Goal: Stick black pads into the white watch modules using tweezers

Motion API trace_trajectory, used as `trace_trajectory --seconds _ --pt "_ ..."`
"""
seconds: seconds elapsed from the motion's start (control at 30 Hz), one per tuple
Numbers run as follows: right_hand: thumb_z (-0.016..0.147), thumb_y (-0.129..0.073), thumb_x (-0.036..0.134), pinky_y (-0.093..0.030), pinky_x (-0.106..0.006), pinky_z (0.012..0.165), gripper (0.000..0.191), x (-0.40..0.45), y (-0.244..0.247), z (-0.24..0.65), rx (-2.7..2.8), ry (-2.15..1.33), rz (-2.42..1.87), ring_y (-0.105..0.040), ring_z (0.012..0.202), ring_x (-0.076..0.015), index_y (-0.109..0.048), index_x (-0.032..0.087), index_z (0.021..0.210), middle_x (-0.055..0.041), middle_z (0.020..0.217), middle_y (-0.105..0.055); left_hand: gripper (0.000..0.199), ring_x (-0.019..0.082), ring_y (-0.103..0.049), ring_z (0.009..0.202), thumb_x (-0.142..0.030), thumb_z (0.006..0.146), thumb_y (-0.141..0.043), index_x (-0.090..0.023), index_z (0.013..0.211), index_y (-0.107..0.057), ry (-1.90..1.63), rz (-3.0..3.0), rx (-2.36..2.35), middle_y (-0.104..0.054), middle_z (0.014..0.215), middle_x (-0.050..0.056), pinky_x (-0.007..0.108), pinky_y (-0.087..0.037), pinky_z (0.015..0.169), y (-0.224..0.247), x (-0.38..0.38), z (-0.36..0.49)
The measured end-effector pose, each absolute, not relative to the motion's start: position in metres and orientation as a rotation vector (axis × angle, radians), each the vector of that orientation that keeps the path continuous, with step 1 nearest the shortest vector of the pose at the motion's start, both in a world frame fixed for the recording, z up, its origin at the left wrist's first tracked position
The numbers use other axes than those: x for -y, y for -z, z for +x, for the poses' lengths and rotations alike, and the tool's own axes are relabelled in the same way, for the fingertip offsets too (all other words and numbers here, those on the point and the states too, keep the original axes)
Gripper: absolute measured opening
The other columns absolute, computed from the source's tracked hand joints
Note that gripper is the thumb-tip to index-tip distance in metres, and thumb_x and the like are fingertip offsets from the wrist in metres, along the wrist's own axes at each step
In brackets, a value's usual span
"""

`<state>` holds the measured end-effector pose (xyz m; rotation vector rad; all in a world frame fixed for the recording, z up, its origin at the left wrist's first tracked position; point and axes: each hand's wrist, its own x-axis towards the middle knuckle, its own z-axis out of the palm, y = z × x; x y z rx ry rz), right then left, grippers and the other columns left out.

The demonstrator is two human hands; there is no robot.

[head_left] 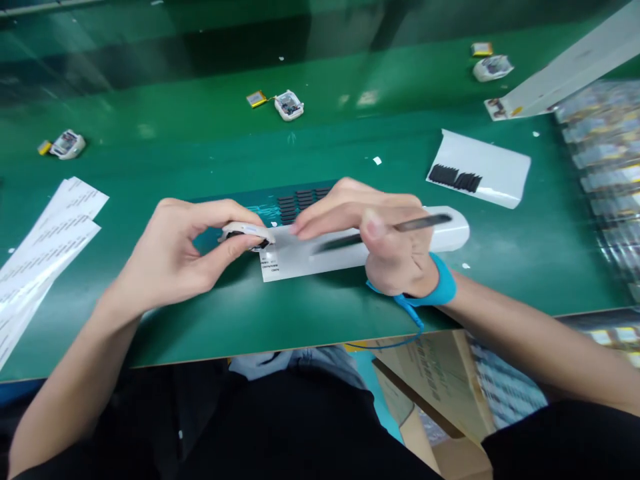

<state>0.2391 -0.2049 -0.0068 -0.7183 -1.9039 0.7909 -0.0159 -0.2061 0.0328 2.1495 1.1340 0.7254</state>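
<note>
My left hand (185,250) pinches a small white device housing (246,231) between thumb and fingers, its dark inner side turned down. My right hand (385,230) is held over a white backing sheet (300,260), with the index finger reaching toward the housing. Tucked in that hand is a dark, slim tool (423,223) that looks like tweezers; its tip is blurred by motion. A blue wrist strap (443,283) with a cord circles my right wrist. Behind the fingers, rows of small black strips (303,200) lie on a sheet, partly hidden by my right hand.
Open white housings (289,105) with yellow batteries (257,99) lie at the back, left and right. Printed white sheets (45,240) are on the left. A curled sheet (493,167) carries black strips (455,178). Stacked clear trays (605,147) and a white metal bar (565,67) stand right.
</note>
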Motion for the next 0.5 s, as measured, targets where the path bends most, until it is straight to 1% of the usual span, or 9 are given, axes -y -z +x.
trace_trajectory --seconds 0.07,0.13,0.17,0.2,0.27,0.33,0.4,0.5 --pt "0.114 -0.032 0.052 -0.063 -0.034 0.08 0.06 0.204 0.008 0.238 1.943 -0.671 -0.801 -0.074 0.079 -0.0166 -0.08 0.023 0.093 -0.0032 0.084 -0.077 0.017 0.018 -0.076 0.08 -0.03 0.101 -0.064 -0.025 0.102 -0.08 -0.519 2.265 -1.017 -0.082 0.099 0.0 0.025 -0.054 0.07 -0.034 0.201 -0.023" --pt "0.114 -0.031 0.05 -0.063 -0.032 0.075 0.062 0.202 0.01 0.235 1.925 -0.675 -0.907 -0.071 0.068 -0.0161 -0.081 0.02 0.092 -0.0021 0.069 -0.071 0.021 0.02 -0.078 0.092 -0.028 0.103 -0.059 -0.026 0.108 -0.079 -0.371 2.35 -0.934 -0.082 0.109 0.001 0.027 -0.056 0.08 -0.032 0.199 -0.027" --pt "0.114 -0.033 0.049 -0.064 -0.031 0.074 0.061 0.201 0.011 0.233 1.904 -0.703 -0.961 -0.071 0.065 -0.0159 -0.081 0.019 0.09 -0.0013 0.065 -0.07 0.022 0.022 -0.078 0.097 -0.028 0.104 -0.057 -0.026 0.111 -0.078 -0.319 2.382 -0.916 -0.081 0.114 0.001 0.029 -0.056 0.085 -0.031 0.199 -0.028" --pt "0.114 -0.035 0.047 -0.064 -0.031 0.075 0.06 0.199 0.012 0.231 1.89 -0.737 -1.003 -0.073 0.066 -0.016 -0.08 0.019 0.085 -0.0012 0.064 -0.07 0.023 0.023 -0.078 0.1 -0.028 0.103 -0.057 -0.027 0.112 -0.078 -0.287 2.403 -0.918 -0.081 0.118 0.002 0.03 -0.056 0.088 -0.029 0.199 -0.028" --pt "0.112 -0.044 0.046 -0.064 -0.029 0.077 0.057 0.196 0.014 0.228 1.886 -0.802 -1.023 -0.076 0.074 -0.0169 -0.076 0.019 0.072 -0.0028 0.069 -0.074 0.024 0.025 -0.078 0.103 -0.028 0.103 -0.056 -0.027 0.114 -0.078 -0.247 2.423 -0.949 -0.08 0.122 0.003 0.032 -0.058 0.09 -0.027 0.201 -0.028" --pt "0.109 -0.054 0.046 -0.064 -0.028 0.074 0.056 0.194 0.015 0.226 1.901 -0.845 -0.989 -0.078 0.081 -0.0182 -0.071 0.019 0.062 -0.0048 0.074 -0.077 0.026 0.027 -0.078 0.104 -0.03 0.103 -0.054 -0.026 0.113 -0.078 -0.241 2.44 -0.956 -0.079 0.122 0.004 0.034 -0.059 0.09 -0.026 0.203 -0.027" --pt "0.107 -0.057 0.046 -0.064 -0.027 0.072 0.056 0.194 0.016 0.226 1.892 -0.866 -0.993 -0.079 0.081 -0.0184 -0.07 0.019 0.06 -0.0053 0.074 -0.078 0.027 0.028 -0.079 0.102 -0.031 0.104 -0.053 -0.025 0.111 -0.078 -0.246 2.466 -0.947 -0.08 0.12 0.005 0.036 -0.06 0.09 -0.025 0.204 -0.025" --pt "0.107 -0.059 0.047 -0.066 -0.027 0.073 0.054 0.196 0.017 0.226 1.832 -0.913 -1.037 -0.079 0.081 -0.0181 -0.072 0.019 0.062 -0.0055 0.074 -0.078 0.028 0.028 -0.079 0.096 -0.03 0.103 -0.051 -0.023 0.107 -0.079 -0.259 2.482 -0.946 -0.081 0.11 0.006 0.036 -0.061 0.087 -0.025 0.205 -0.023"
